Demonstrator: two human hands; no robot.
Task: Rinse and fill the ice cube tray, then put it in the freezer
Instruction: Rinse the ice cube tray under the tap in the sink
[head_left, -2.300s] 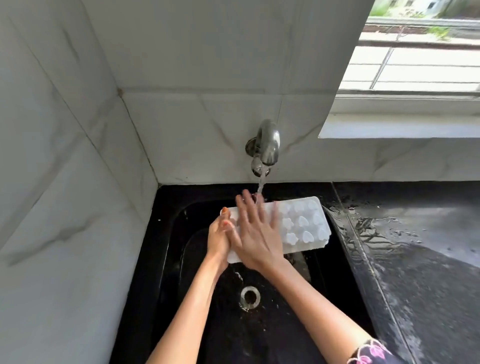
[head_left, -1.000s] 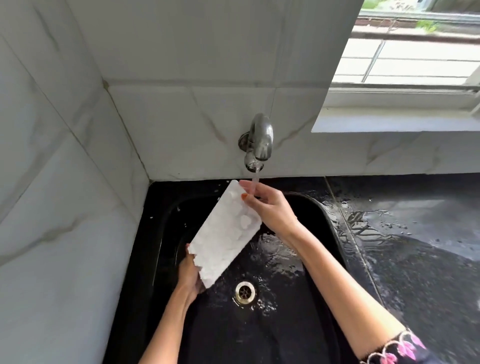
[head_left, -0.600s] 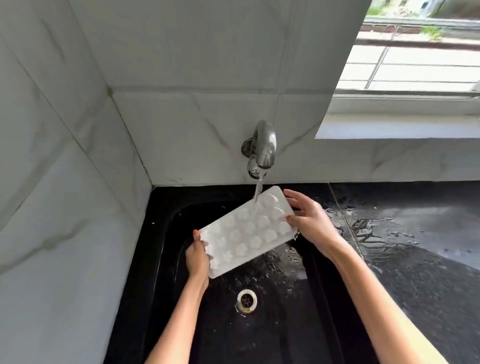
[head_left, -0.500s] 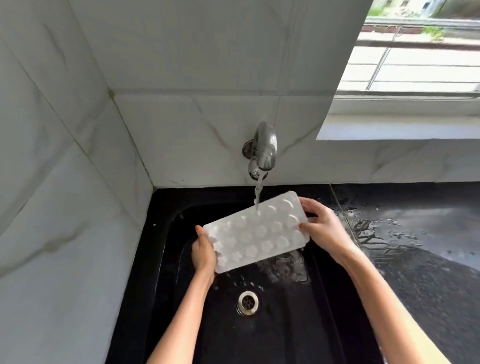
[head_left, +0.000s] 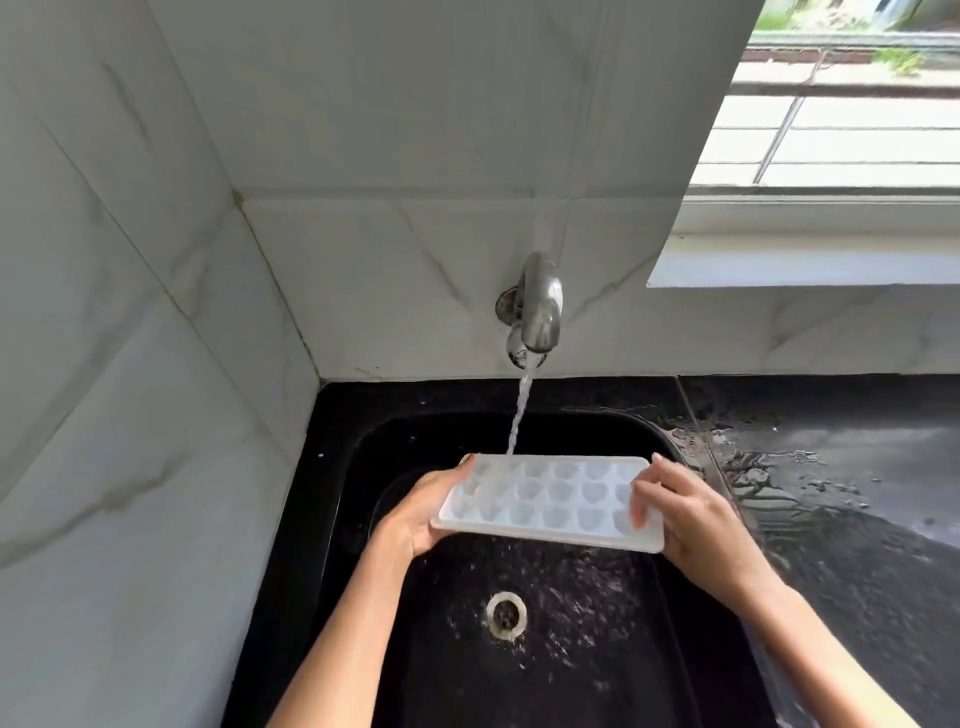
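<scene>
Item: ice cube tray (head_left: 550, 501), white, cavities facing up, held close to level above the black sink (head_left: 353, 467), well clear of the drain (head_left: 506, 614). Holder: a person, both hands engaged. Left hand (head_left: 421, 512): cupped under the tray's left short end, thumb hooked at the far corner, grip closed on the edge. Right hand (head_left: 685, 512): wrapped round the right short end, fingers curled over the top of the outer cavities, thumb at the far rim. Water: the wall tap (head_left: 540, 306) is running, and its stream (head_left: 519, 415) lands in the far-left corner cavities. How full each cavity is cannot be told from here. Surroundings: wet dark counter (head_left: 857, 493) to the right, window (head_left: 831, 130) above it. Step in hand, as I judge it: filling, with the tray turned right way up under the flow. Next move, by my reckoning: slide the tray sideways beneath the stream so every row takes water, hold it flat to avoid spilling, then shut off the tap and carry it level to the freezer, which is not in sight.
</scene>
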